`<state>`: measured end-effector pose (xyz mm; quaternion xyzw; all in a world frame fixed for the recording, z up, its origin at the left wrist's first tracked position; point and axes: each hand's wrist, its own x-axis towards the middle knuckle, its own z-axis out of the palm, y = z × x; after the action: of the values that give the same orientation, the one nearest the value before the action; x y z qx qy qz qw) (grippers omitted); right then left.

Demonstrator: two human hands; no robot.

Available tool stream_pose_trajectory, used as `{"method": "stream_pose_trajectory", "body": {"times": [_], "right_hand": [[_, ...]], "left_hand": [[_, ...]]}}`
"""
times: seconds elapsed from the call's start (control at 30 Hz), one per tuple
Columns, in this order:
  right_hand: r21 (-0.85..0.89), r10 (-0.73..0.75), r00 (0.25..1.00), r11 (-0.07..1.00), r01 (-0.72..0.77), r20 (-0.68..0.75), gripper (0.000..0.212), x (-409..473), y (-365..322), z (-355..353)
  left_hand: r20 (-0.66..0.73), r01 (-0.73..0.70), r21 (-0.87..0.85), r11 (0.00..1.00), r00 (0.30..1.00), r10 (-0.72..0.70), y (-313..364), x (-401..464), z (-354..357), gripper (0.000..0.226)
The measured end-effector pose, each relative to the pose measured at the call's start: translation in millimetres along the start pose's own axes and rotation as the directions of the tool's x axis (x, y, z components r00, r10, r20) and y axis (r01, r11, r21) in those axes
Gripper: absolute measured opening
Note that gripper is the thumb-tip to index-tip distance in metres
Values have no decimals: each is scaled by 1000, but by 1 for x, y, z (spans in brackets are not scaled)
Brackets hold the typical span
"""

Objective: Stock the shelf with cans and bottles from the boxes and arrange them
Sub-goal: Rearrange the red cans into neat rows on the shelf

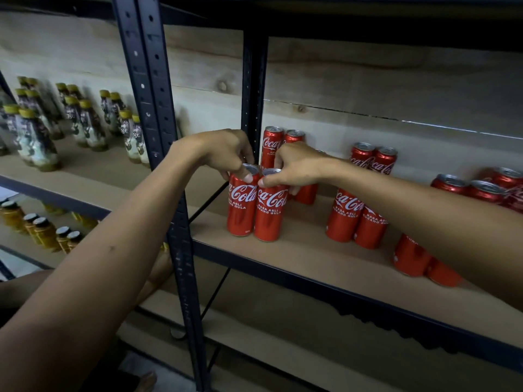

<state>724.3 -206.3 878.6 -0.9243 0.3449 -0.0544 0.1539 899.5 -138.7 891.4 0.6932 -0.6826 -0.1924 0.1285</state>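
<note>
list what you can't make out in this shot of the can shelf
- Head view: right forearm hides the labels of the near cans.
- Right picture edge cuts off the far-right cans, so no count.
- Bottles with yellow caps are blurred; labels unreadable.
- Right hand hides most of one can behind it.

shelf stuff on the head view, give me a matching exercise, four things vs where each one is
Things:
1. left hand
2. right hand
3. yellow-capped plastic bottles
4. amber black-lidded jars

Places:
A. lower shelf, left unit
B. gripping the top of the left front red Coca-Cola can
C. upper shelf, left unit
D. gripping the top of the right front red Coca-Cola can

Pairs: 1-B, 2-D, 3-C, 4-A
</note>
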Motion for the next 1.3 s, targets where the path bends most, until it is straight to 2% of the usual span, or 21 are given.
{"method": "stream_pose_trajectory", "body": {"times": [0.13,0.27,0.4,0.57,0.8,1.3], "right_hand": [[58,32,997,998,-36,74,49,1,3,-4],[128,-13,987,992,-8,160,45,0,10,-7],[141,-25,987,990,3,158,44,3,16,-6],[144,-35,986,990,11,166,44,5,18,-7],[161,-68,980,986,38,186,48,5,23,-9],[154,-102,976,985,72,193,55,2,25,-10]], "left_hand": [[-17,-13,-9,1000,1000,13,1,1,1,43],[59,3,2,1000,998,-3,0,0,-1,52],[31,-20,25,999,999,20,-2,0,0,44],[-8,4,-9,1000,1000,-4,-5,-1,1,52],[-73,-7,6,1000,997,8,-5,0,4,44],[-8,7,50,999,1000,-7,1,6,0,50]]}}
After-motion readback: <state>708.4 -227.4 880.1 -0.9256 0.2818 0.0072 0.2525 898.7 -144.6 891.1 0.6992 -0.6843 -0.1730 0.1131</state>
